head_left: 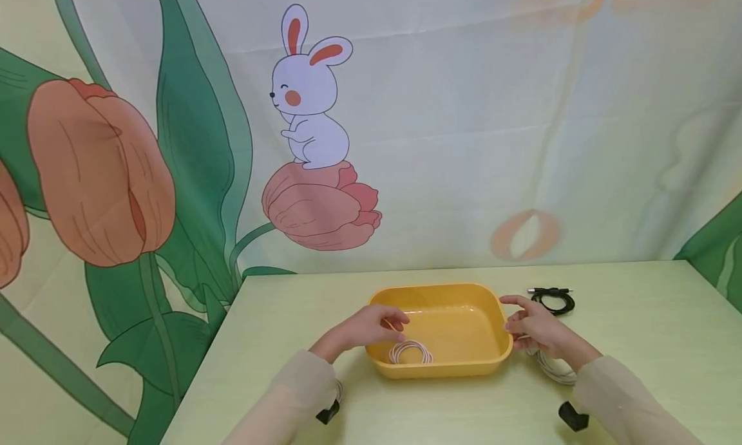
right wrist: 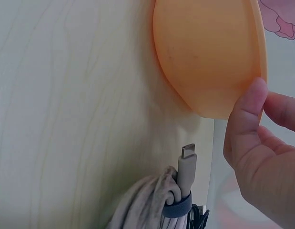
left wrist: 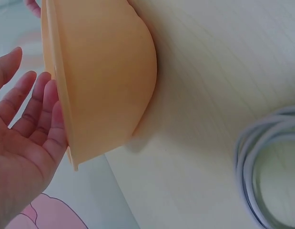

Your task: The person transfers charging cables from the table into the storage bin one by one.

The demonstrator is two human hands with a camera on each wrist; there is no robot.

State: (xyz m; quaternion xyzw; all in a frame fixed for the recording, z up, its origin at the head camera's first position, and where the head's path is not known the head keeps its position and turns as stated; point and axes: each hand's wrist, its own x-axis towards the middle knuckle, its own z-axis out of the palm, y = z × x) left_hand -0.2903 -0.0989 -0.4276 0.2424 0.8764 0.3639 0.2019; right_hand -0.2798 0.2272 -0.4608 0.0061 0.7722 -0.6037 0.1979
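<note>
A yellow tray stands on the table, with a coiled white cable in its near left part. My left hand is over the tray's left end, just above that coil. Its fingers are relaxed and hold nothing; in the left wrist view some fingers lie along the tray's rim. My right hand pinches the right rim, one digit on the outer wall and another behind the rim. Below the right hand lies a bundled white cable with a USB-C plug and a dark strap.
A coiled black cable lies behind the right hand. Another coiled pale cable sits on the table left of the tray, mostly hidden by my left sleeve in the head view. A printed cloth with a rabbit and tulips hangs behind the table.
</note>
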